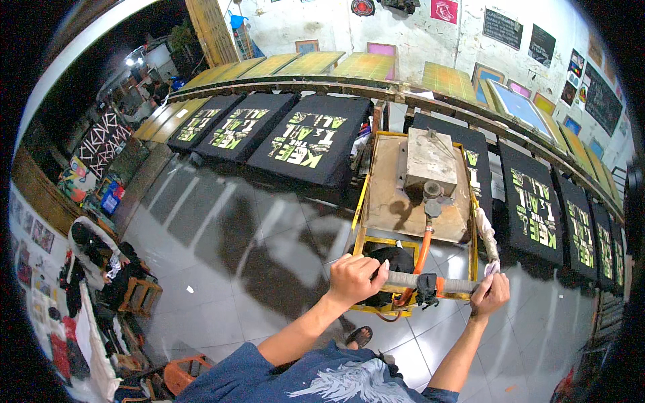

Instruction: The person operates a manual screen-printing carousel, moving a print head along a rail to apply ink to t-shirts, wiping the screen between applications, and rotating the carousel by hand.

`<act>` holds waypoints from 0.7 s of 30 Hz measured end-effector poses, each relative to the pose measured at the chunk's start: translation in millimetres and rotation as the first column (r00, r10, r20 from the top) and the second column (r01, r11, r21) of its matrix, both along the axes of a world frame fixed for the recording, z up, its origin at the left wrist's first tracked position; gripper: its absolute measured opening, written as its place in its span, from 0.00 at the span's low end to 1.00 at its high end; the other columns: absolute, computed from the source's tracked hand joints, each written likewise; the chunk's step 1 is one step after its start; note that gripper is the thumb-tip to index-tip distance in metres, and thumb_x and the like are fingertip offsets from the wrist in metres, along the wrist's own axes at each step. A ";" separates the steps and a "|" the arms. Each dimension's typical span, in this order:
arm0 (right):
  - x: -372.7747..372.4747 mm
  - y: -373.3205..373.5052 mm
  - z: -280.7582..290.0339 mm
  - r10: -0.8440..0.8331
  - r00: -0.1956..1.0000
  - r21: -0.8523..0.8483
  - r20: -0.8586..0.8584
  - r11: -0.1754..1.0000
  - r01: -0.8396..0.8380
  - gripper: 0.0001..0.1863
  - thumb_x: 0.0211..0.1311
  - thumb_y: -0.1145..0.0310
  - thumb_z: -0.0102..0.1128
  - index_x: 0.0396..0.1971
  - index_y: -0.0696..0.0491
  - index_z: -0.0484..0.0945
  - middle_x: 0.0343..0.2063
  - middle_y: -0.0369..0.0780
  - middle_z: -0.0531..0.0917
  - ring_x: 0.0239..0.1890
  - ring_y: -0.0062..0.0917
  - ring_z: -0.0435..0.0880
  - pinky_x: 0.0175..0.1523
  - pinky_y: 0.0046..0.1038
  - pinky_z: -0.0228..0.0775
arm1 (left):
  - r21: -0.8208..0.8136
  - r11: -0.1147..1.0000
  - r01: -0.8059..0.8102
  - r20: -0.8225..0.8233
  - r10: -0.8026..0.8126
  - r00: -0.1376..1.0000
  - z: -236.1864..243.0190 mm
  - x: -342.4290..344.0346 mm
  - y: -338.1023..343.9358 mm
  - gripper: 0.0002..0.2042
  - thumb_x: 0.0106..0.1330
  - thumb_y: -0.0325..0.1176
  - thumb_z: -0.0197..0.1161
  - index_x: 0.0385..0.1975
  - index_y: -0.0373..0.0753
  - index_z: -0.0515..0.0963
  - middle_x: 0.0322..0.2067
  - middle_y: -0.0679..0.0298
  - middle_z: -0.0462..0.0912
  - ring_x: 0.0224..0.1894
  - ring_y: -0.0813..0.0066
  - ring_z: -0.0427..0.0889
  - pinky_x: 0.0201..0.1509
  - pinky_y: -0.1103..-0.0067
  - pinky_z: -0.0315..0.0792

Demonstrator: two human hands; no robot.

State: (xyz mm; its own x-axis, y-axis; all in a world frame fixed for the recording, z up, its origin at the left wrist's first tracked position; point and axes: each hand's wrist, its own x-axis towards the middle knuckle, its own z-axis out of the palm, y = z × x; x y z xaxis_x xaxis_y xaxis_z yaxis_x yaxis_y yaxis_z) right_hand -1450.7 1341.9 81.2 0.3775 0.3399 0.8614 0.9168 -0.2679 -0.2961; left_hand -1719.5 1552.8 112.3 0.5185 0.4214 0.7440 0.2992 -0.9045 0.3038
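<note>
My left hand [356, 277] is closed round the left end of a grey-wrapped handlebar [403, 281]. At the bar's right end, my right hand [490, 293] is closed too, beside a whitish wrapped piece [486, 235] that runs up the frame. The handlebar belongs to a yellow metal frame [361, 201] carrying a tan panel [386, 218]. On the panel sit a pale metal box [431, 161] and a round fitting [431, 191]. An orange hose [423, 250] runs from the fitting down to the bar. Dark tape covers the bar's middle.
Black printed shirts [312, 141] lie on boards to the left, with more black printed shirts [531, 201] to the right. Behind them runs a long rail [302, 85] with yellowish panels [366, 66]. Another person [101, 252] sits at far left near an orange stool [185, 373].
</note>
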 end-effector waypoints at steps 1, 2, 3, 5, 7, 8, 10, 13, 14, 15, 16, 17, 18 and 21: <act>1.4 -1.7 -1.3 0.003 1.000 -0.005 -0.001 1.000 -0.003 0.16 0.66 0.74 0.50 0.17 0.57 0.64 0.16 0.45 0.64 0.21 0.40 0.64 0.29 0.42 0.53 | -0.005 1.000 0.002 -0.002 -0.002 1.000 -0.7 0.8 -1.1 0.18 0.65 0.38 0.69 0.14 0.44 0.72 0.14 0.64 0.75 0.18 0.63 0.77 0.24 0.68 0.66; 1.2 -0.5 -0.3 0.003 1.000 0.008 0.008 1.000 -0.003 0.16 0.66 0.74 0.50 0.17 0.57 0.63 0.16 0.45 0.63 0.21 0.40 0.64 0.29 0.42 0.53 | -0.005 1.000 -0.003 -0.008 0.003 1.000 -0.2 0.4 -0.5 0.18 0.65 0.38 0.69 0.14 0.44 0.72 0.14 0.64 0.74 0.18 0.63 0.77 0.24 0.68 0.66; 0.8 0.3 1.7 0.003 1.000 0.021 0.017 1.000 -0.003 0.16 0.66 0.74 0.50 0.16 0.57 0.63 0.16 0.45 0.63 0.21 0.40 0.64 0.29 0.42 0.53 | -0.005 1.000 -0.003 -0.005 0.003 1.000 0.8 1.2 -0.8 0.18 0.65 0.38 0.69 0.13 0.44 0.72 0.14 0.64 0.74 0.18 0.63 0.76 0.24 0.68 0.66; 2.2 0.4 0.4 -0.001 0.999 0.037 0.041 0.999 -0.001 0.16 0.66 0.73 0.49 0.16 0.57 0.65 0.16 0.45 0.65 0.21 0.41 0.65 0.29 0.42 0.54 | -0.007 1.000 -0.010 -0.001 0.010 1.000 3.4 2.6 -2.9 0.19 0.65 0.38 0.68 0.13 0.45 0.71 0.14 0.64 0.74 0.18 0.64 0.76 0.24 0.68 0.66; 4.8 0.8 -1.3 0.015 0.998 0.034 0.063 0.999 -0.017 0.16 0.67 0.72 0.49 0.17 0.58 0.67 0.16 0.46 0.67 0.21 0.41 0.67 0.29 0.42 0.55 | -0.010 1.000 -0.015 0.002 0.015 1.000 5.1 3.0 -2.8 0.19 0.65 0.39 0.68 0.13 0.45 0.71 0.14 0.64 0.74 0.18 0.64 0.76 0.24 0.68 0.65; 3.6 1.2 -1.9 0.026 0.997 0.032 0.071 0.999 -0.028 0.16 0.67 0.72 0.48 0.17 0.58 0.68 0.17 0.46 0.67 0.22 0.42 0.68 0.29 0.42 0.55 | -0.013 1.000 -0.021 0.001 0.021 1.000 5.5 1.2 -2.7 0.19 0.65 0.39 0.68 0.12 0.45 0.71 0.14 0.65 0.74 0.18 0.65 0.76 0.24 0.68 0.65; 6.7 -4.1 -9.7 0.028 0.998 -0.001 0.055 1.000 -0.028 0.16 0.68 0.72 0.47 0.19 0.59 0.71 0.18 0.47 0.70 0.23 0.44 0.70 0.29 0.43 0.57 | -0.010 0.999 -0.030 0.020 0.030 0.999 2.1 0.6 -3.6 0.18 0.64 0.38 0.69 0.13 0.45 0.72 0.14 0.65 0.75 0.17 0.66 0.77 0.24 0.69 0.67; 12.7 -3.6 -12.2 0.043 0.995 0.028 0.089 0.999 -0.045 0.16 0.69 0.72 0.47 0.19 0.60 0.70 0.18 0.48 0.71 0.23 0.46 0.69 0.29 0.45 0.56 | 0.000 0.999 -0.033 0.072 0.033 0.997 2.7 3.4 -4.1 0.17 0.64 0.38 0.69 0.13 0.45 0.74 0.14 0.66 0.76 0.17 0.66 0.77 0.24 0.70 0.69; 17.8 -6.6 -17.6 0.034 0.995 -0.005 0.099 0.999 -0.034 0.15 0.71 0.71 0.47 0.25 0.61 0.75 0.23 0.49 0.76 0.26 0.47 0.73 0.32 0.45 0.61 | -0.001 0.999 -0.044 0.068 0.044 0.997 1.1 2.5 -5.2 0.17 0.64 0.38 0.69 0.14 0.45 0.74 0.14 0.66 0.76 0.18 0.67 0.78 0.25 0.70 0.69; 25.9 -11.9 -25.0 0.025 0.994 -0.038 0.111 0.999 -0.021 0.16 0.72 0.70 0.47 0.30 0.62 0.81 0.27 0.49 0.82 0.28 0.48 0.78 0.34 0.44 0.66 | -0.003 0.999 -0.046 0.065 0.046 0.997 -0.5 2.4 -5.5 0.16 0.64 0.39 0.69 0.14 0.45 0.75 0.15 0.66 0.77 0.19 0.68 0.79 0.26 0.71 0.70; 32.8 -16.6 -31.6 0.014 0.992 -0.073 0.126 0.997 -0.005 0.19 0.73 0.68 0.46 0.36 0.64 0.86 0.31 0.50 0.87 0.31 0.49 0.82 0.36 0.44 0.71 | -0.007 0.999 -0.046 0.063 0.046 0.997 -1.8 2.1 -5.4 0.16 0.64 0.39 0.69 0.15 0.46 0.75 0.15 0.67 0.77 0.20 0.69 0.79 0.26 0.71 0.70; 37.3 -20.6 -38.8 0.025 0.995 -0.079 0.094 0.997 -0.017 0.19 0.74 0.68 0.46 0.42 0.64 0.86 0.36 0.50 0.88 0.34 0.49 0.84 0.39 0.44 0.73 | 0.003 0.999 -0.052 0.043 0.052 0.998 -2.2 0.6 -5.5 0.16 0.64 0.39 0.69 0.15 0.46 0.76 0.16 0.67 0.78 0.21 0.70 0.80 0.27 0.71 0.70; 38.8 -22.6 -38.2 0.029 0.998 -0.089 0.061 0.996 -0.024 0.20 0.75 0.67 0.46 0.47 0.65 0.86 0.41 0.51 0.90 0.37 0.50 0.85 0.42 0.44 0.75 | 0.003 0.998 -0.056 0.076 0.056 0.996 -5.2 3.6 -5.4 0.15 0.64 0.39 0.70 0.16 0.46 0.77 0.16 0.67 0.78 0.21 0.69 0.80 0.28 0.70 0.70; 35.7 -22.0 -24.0 0.059 0.994 -0.116 0.091 0.992 -0.048 0.20 0.76 0.68 0.45 0.45 0.67 0.85 0.34 0.50 0.87 0.30 0.49 0.81 0.37 0.45 0.72 | -0.010 0.998 -0.061 0.106 0.062 0.992 -8.2 7.7 -6.2 0.13 0.63 0.39 0.70 0.17 0.46 0.79 0.17 0.66 0.79 0.22 0.68 0.81 0.30 0.69 0.73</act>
